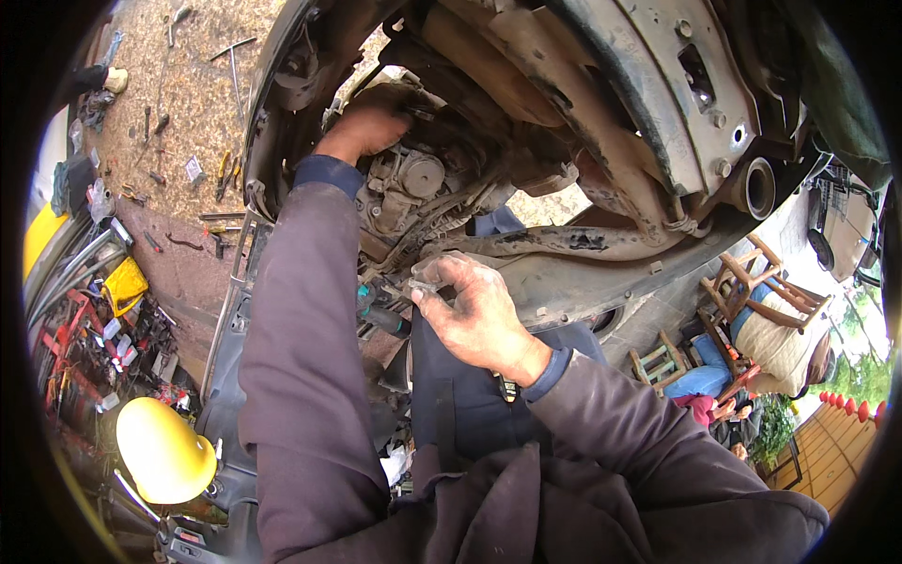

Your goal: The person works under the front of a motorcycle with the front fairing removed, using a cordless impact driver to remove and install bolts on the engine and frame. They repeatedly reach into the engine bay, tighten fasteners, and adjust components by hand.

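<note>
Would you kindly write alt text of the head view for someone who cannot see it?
A person's left hand reaches into grimy, exposed machinery, partly hidden there; the right hand is curled lower in the picture, and whether it holds anything is unclear. Tools lie on the ground at upper left.

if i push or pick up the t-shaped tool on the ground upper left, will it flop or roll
The T-shaped tool would likely stay stiff: its thin shaft looks straight and metallic. Pushed, it should probably slide rather than roll far, since its crossbar sticks out to both sides. Lifted mid-shaft, it might dip toward the crossbar end.
</note>
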Demonstrator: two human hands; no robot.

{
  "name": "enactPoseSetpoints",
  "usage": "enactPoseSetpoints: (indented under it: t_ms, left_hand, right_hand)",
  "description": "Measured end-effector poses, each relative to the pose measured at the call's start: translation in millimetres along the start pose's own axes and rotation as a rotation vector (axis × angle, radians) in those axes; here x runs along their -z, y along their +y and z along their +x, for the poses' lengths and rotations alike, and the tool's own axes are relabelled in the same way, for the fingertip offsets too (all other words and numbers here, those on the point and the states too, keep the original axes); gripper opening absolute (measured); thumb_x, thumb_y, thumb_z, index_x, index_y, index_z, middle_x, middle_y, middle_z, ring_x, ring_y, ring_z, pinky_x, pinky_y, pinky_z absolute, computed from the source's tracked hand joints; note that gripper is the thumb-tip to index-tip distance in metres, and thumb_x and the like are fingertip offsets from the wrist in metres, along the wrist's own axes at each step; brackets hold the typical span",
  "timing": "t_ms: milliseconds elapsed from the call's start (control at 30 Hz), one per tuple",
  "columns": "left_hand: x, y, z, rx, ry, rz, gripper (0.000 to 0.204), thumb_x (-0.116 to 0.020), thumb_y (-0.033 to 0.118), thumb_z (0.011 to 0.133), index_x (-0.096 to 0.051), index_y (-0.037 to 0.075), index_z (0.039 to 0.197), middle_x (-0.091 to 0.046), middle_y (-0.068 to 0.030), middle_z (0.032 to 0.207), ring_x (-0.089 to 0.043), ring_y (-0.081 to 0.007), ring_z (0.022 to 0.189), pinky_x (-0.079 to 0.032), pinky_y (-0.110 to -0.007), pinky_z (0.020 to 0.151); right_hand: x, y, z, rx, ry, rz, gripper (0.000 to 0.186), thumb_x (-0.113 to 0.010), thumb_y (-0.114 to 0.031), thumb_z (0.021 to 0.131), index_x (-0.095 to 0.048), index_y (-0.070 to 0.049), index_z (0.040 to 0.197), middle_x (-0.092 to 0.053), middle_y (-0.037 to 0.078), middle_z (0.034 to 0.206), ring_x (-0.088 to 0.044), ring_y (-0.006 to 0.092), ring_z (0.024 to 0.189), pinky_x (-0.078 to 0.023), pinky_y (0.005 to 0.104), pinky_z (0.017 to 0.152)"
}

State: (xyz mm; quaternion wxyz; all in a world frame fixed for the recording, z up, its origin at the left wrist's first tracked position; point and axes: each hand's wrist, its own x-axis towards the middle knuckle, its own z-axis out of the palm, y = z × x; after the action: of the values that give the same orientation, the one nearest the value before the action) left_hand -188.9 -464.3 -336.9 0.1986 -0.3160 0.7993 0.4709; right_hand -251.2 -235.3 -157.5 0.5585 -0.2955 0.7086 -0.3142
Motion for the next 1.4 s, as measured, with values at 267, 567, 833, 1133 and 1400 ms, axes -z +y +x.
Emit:
enactPoseSetpoints:
  t_ms: [267, 567, 833, 1133, 1400]
  left_hand:
    - [-3, -7, -27, 0.006, 0.317, -0.643, 0.053, -0.058, 0.012, 0.079, -0.058, 0.006, 0.132, -0.063, -0.0171, 0.131, -0.059, -0.0316, 0.121, -0.045, -0.037, 0.104]
    - [-23, -42, -8, 0.176, 0.298, -0.324, 0.039, -0.053, 0.008, 0.076, -0.067, 0.002, 0.112, -0.068, -0.0248, 0.110, -0.065, -0.0402, 0.105, -0.050, -0.043, 0.093]
    - [-28, -52, -18, 0.094, 0.276, -0.456, 0.042, -0.052, 0.006, 0.081, -0.064, -0.003, 0.120, -0.068, -0.0166, 0.120, -0.061, -0.0267, 0.115, -0.044, -0.036, 0.103]
    - [-24, -50, -26, 0.000, 0.301, -0.409, 0.049, -0.053, 0.011, 0.083, -0.057, -0.002, 0.130, -0.062, -0.0201, 0.130, -0.057, -0.0304, 0.124, -0.041, -0.037, 0.108]
    - [-41, -17, -82, 0.198, 0.673, -0.331, 0.033, -0.056, 0.011, 0.087, -0.063, 0.005, 0.119, -0.066, -0.0237, 0.114, -0.062, -0.0422, 0.106, -0.051, -0.046, 0.090]
  right_hand:
    - [4, -4, 36, -0.045, 0.206, 0.203, 0.016, -0.073, -0.010, 0.088, -0.068, 0.003, 0.097, -0.066, 0.003, 0.087, -0.056, 0.0088, 0.083, -0.048, 0.0269, 0.078]
    - [-4, -1, 35, -0.135, 0.261, 0.192, 0.018, -0.071, -0.013, 0.085, -0.067, 0.003, 0.094, -0.067, 0.012, 0.083, -0.060, 0.0164, 0.078, -0.049, 0.0308, 0.074]
    - [5, 3, 57, -0.252, 0.286, 0.304, 0.026, -0.072, -0.015, 0.087, -0.064, 0.007, 0.099, -0.065, 0.008, 0.085, -0.055, 0.0116, 0.081, -0.047, 0.0278, 0.076]
    - [-9, 12, 58, -0.229, 0.250, 0.245, 0.029, -0.071, -0.020, 0.086, -0.064, 0.006, 0.099, -0.069, 0.012, 0.088, -0.058, 0.0165, 0.084, -0.048, 0.0315, 0.079]
    - [1, 2, 97, 0.002, 0.291, -0.255, 0.022, -0.067, -0.019, 0.086, -0.061, 0.001, 0.092, -0.065, 0.024, 0.080, -0.063, 0.0427, 0.076, -0.049, 0.0457, 0.067]
